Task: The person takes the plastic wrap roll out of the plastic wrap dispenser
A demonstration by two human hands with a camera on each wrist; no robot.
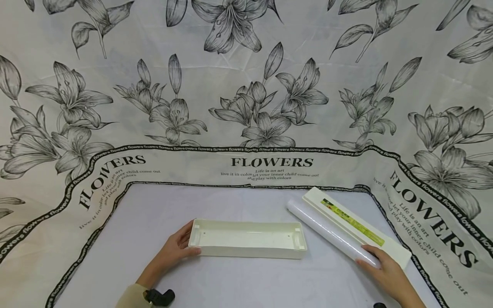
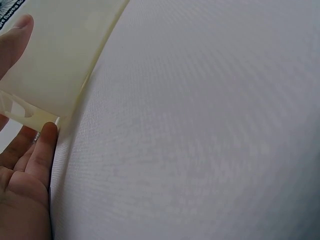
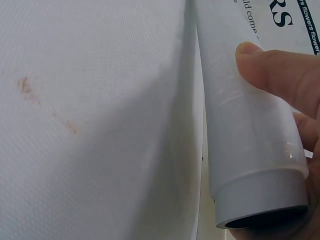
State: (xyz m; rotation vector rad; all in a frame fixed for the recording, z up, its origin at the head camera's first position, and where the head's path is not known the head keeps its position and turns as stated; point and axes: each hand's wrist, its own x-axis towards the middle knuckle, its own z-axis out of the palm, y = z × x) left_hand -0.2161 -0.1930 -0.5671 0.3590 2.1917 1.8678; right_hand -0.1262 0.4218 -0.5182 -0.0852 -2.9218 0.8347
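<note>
A long cream plastic box (image 1: 250,252), open at the top, sits on the white cloth in the middle. My left hand (image 1: 175,248) grips its left end, thumb along the front wall and fingers at the end. In the left wrist view the box's side (image 2: 60,55) shows the thumb (image 2: 17,42) over it. On the right lies a roll of plastic cling film (image 1: 327,229), slanting from far left to near right. Its near end is held by my right hand (image 1: 385,271), thumb on one side and fingers on the other. The hollow core (image 3: 262,200) shows in the right wrist view.
Beside the roll, on its right, lies a long cream lid (image 1: 316,197) with a yellow-green label (image 1: 352,222). A white cloth (image 1: 231,282) covers the middle of the table, bordered by a band of "FLOWERS" lettering (image 1: 271,162).
</note>
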